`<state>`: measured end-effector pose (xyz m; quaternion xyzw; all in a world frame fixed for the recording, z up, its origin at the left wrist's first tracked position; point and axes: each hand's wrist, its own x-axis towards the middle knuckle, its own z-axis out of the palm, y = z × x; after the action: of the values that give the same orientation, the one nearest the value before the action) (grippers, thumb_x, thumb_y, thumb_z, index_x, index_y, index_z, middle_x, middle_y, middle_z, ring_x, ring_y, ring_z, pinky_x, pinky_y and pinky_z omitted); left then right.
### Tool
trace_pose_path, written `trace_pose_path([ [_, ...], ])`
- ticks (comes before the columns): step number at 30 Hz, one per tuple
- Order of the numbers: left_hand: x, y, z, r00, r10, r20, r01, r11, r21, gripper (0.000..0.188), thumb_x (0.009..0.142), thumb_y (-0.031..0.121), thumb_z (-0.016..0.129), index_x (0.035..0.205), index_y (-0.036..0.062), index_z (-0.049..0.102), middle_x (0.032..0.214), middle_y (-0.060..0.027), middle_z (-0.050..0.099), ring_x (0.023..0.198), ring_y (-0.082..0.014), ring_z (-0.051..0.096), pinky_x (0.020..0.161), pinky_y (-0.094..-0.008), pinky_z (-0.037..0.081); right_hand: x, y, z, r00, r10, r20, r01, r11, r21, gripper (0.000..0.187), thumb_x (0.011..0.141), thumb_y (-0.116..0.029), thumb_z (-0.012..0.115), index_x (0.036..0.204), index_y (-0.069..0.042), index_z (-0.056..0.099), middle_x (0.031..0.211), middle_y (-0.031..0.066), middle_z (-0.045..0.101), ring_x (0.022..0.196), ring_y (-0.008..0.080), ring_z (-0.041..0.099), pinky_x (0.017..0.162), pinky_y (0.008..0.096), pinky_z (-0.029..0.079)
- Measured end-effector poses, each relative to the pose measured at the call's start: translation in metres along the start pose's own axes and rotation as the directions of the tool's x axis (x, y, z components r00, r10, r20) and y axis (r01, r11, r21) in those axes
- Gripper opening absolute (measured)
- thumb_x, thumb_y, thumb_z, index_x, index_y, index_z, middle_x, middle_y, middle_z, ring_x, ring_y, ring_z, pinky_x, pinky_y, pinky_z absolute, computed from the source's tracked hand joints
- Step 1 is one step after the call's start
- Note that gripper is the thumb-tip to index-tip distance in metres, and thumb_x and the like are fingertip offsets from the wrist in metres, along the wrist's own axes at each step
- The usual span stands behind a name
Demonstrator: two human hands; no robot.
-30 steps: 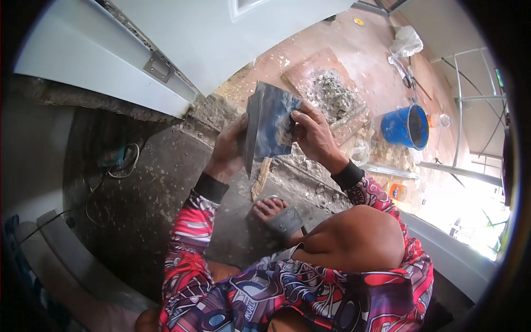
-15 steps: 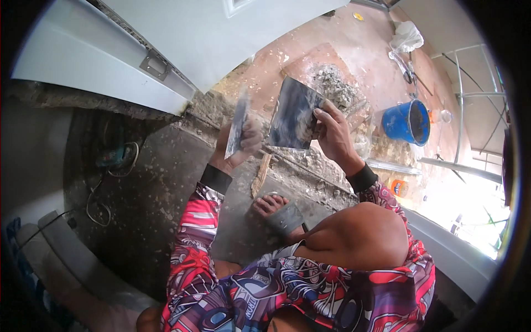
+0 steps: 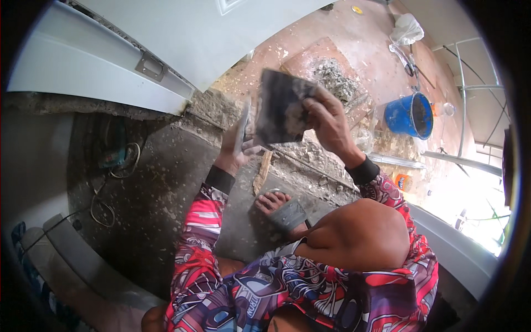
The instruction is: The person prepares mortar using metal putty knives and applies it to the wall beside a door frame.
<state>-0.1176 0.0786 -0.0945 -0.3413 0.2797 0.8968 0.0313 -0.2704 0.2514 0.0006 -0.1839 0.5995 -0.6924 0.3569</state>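
Head | left hand: gripping one pale plate | right hand: pinching one dark plate

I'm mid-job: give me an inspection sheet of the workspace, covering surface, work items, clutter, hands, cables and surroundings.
Surface: speckled grey floor; a strip of rough, broken mortar separates it from the pinkish floor.
Job's things: dark flat plate, paler smears on it; thin flat piece, nearly edge-on and blurred.
Clutter: grey rubble, blue bucket, white plastic bag, wood sliver, orange-labelled container.
Hands: right hand grips the dark flat plate; left hand holds the thin flat piece.
Cables: pale cord, looped beside a teal object.
Surroundings: white door at upper left; metal frame at right.
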Motion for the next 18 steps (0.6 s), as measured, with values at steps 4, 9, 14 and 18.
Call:
trace_pose_path([
  [4,-0.005,-0.008,-0.006,0.888,-0.050,0.458,0.291,0.832,-0.472,0.028,0.101,0.033,0.047,0.091,0.0095,0.058,0.075,-0.0001,0.059,0.052,-0.0144,0.050,0.049,-0.0304,0.043,0.002,0.013,-0.018,0.998,0.052,-0.028,-0.051,0.998,0.034,0.014,0.099,-0.013,0.052,0.104,0.000,0.056,0.089,0.0000,0.059,0.076,0.0070,0.056,0.067,0.0243,0.052],
  [9,0.003,-0.011,0.008,0.909,0.129,0.397,-0.074,0.986,-0.151,0.041,0.101,0.035,0.047,0.127,0.0044,0.053,0.115,-0.0115,0.063,0.096,-0.0244,0.063,0.083,-0.0388,0.055,0.002,0.019,0.003,0.986,0.165,0.019,-0.165,0.986,0.002,0.012,0.099,-0.013,0.053,0.101,-0.002,0.055,0.086,-0.0003,0.058,0.075,0.0062,0.055,0.064,0.0240,0.051],
  [14,0.020,-0.009,0.007,0.923,0.096,0.372,0.066,0.914,-0.400,0.048,0.103,0.036,0.044,0.137,0.0029,0.046,0.128,-0.0155,0.057,0.112,-0.0248,0.059,0.098,-0.0403,0.050,-0.016,0.013,0.023,0.990,0.127,0.064,-0.123,0.990,-0.074,0.016,0.099,-0.015,0.054,0.105,-0.001,0.057,0.087,0.0004,0.059,0.075,0.0079,0.056,0.062,0.0243,0.050],
  [18,0.040,0.009,-0.036,0.630,0.185,0.754,0.270,0.858,-0.437,0.033,0.102,0.031,0.046,0.111,0.0056,0.065,0.098,-0.0086,0.070,0.080,-0.0224,0.069,0.075,-0.0403,0.059,-0.011,0.015,0.002,0.994,0.106,-0.024,-0.099,0.972,0.215,0.014,0.098,-0.011,0.053,0.107,-0.002,0.058,0.090,0.0028,0.063,0.071,0.0096,0.063,0.062,0.0248,0.055],
])
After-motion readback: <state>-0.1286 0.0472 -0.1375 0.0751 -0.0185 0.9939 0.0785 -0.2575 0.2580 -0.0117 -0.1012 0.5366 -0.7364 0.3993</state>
